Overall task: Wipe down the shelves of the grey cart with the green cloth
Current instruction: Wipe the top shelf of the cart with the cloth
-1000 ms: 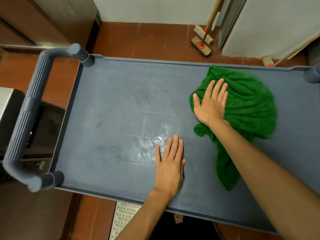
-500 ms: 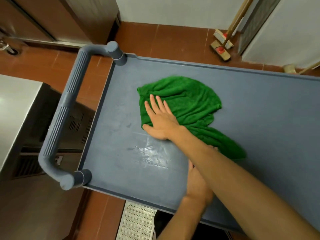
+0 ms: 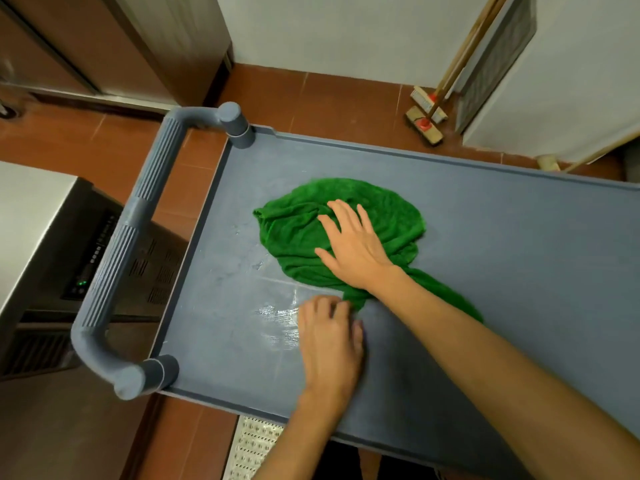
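Soft, fairly bright indoor light glares white off a wet streak (image 3: 278, 315) on the grey plastic cart shelf (image 3: 519, 271), the left hand (image 3: 329, 341) is motion-blurred, and straight edges bow near the borders.

Two brooms (image 3: 425, 129) lean at the white wall (image 3: 329, 29) on red floor tiles (image 3: 311, 95); steel appliance (image 3: 45, 220) sits left, green light (image 3: 82, 283) glowing; perforated floor grate (image 3: 252, 448) at the bottom.

Tiled kitchen corner.
A plain white wall (image 3: 329, 32) meets red-brown floor tiles (image 3: 311, 98); two wooden-handled scrubbing brushes (image 3: 426, 114) lean by it, a stainless-steel counter unit (image 3: 31, 209) stands at left, and a pale perforated floor grate (image 3: 256, 448) lies nearer.
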`<state>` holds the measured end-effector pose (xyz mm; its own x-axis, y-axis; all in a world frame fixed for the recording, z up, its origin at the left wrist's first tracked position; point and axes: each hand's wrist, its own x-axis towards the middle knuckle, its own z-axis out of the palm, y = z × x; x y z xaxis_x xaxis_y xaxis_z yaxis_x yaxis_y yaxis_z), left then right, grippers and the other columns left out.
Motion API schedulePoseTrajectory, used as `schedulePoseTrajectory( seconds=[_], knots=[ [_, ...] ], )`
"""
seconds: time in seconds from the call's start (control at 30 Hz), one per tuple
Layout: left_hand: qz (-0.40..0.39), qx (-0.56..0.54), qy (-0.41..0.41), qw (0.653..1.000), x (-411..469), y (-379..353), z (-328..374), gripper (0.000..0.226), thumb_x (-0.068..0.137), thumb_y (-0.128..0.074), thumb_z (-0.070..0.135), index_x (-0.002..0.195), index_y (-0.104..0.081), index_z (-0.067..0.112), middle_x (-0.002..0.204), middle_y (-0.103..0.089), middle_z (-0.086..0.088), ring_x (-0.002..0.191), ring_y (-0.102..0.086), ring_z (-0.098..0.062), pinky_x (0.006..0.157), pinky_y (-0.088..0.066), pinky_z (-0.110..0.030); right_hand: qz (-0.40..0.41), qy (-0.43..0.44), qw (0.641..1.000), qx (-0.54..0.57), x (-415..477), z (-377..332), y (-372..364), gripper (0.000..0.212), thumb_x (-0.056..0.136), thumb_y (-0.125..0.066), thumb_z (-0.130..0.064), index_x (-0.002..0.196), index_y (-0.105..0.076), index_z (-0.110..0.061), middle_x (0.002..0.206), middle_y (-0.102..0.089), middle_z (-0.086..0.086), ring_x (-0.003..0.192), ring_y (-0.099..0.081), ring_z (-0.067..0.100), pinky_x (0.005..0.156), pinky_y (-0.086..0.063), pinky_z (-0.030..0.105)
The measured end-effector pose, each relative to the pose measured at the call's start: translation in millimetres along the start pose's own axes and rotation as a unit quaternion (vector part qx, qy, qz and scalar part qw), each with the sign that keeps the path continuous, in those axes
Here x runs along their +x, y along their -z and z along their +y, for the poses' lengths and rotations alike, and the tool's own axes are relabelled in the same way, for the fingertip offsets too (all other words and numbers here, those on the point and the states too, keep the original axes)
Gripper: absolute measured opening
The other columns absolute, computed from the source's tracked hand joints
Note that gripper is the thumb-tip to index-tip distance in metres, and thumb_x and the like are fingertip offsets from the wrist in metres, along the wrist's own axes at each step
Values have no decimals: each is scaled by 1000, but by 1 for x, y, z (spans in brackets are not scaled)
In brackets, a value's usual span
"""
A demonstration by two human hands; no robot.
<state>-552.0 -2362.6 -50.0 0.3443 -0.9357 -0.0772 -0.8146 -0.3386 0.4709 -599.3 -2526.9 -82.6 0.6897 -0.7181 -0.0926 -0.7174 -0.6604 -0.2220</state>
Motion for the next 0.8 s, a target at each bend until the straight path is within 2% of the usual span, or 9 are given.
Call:
schedulePoseTrajectory(
  seconds=[0.07,0.13,0.2,0.27,0.33,0.4,0.53,0.7,0.8],
  knots=[
    [-12,4,73,997,17,11,-15,38,77,-84,27,107,-68,10,108,-59,-14,103,-54,-37,92,-44,-45,-18,-16,999,-27,0,8,-2,70,98,-39,-55,153,-30,-11,165,-12,14,153,-5,27,120,-7,57],
    [-24,46,81,995,39,17,-31,67,74,-87,36,129,-59,9,125,-53,-16,123,-46,-39,105,-38,-45,-27,-17,999,-35,6,8,-6,74,99,-32,-58,156,-23,-13,166,-1,12,153,4,25,120,-5,58],
    [-69,90,79,990,53,18,-31,99,75,-85,44,153,-35,11,148,-37,-16,147,-23,-40,120,-23,-46,-32,-25,998,-40,16,8,-9,76,99,-26,-61,158,-18,-14,166,8,11,153,11,23,120,-4,59],
    [-80,84,106,988,55,11,-21,112,80,-82,39,161,-9,12,161,-15,-19,153,-9,-42,123,-19,-51,-41,-33,997,-57,28,11,-9,79,98,-19,-65,158,-14,-15,165,14,9,152,15,22,120,-2,59],
    [-77,56,145,985,54,5,-20,116,84,-80,30,161,5,14,164,5,-25,152,-6,-45,122,-20,-52,-47,-38,995,-74,43,15,-7,81,97,-13,-68,158,-13,-16,165,18,8,152,18,21,120,-2,57],
    [-112,47,165,979,54,3,-27,117,88,-76,36,160,14,14,163,16,-29,154,2,-43,125,-14,-51,-50,-41,995,-76,62,17,-3,82,96,-12,-70,158,-14,-16,165,19,8,151,19,21,121,-1,56],
    [-149,154,147,966,50,3,-34,118,89,-57,63,156,19,2,163,10,-33,155,4,-41,126,-18,-46,-63,-42,993,-88,94,28,8,86,94,-11,-73,159,-11,-17,165,18,6,152,17,20,122,0,54],
    [-188,259,109,941,55,-1,-30,106,95,-38,68,157,14,0,160,6,-40,152,-1,-50,122,-26,-51,-71,-55,990,-107,114,38,18,83,94,-10,-73,159,-9,-20,166,15,4,152,15,18,121,2,55],
    [-198,282,103,933,55,0,-30,104,96,-37,68,157,12,-1,159,4,-42,151,-4,-52,119,-32,-53,-59,-54,991,-105,108,38,19,84,94,-9,-73,159,-12,-20,167,10,4,153,11,19,121,3,56]
  ],
)
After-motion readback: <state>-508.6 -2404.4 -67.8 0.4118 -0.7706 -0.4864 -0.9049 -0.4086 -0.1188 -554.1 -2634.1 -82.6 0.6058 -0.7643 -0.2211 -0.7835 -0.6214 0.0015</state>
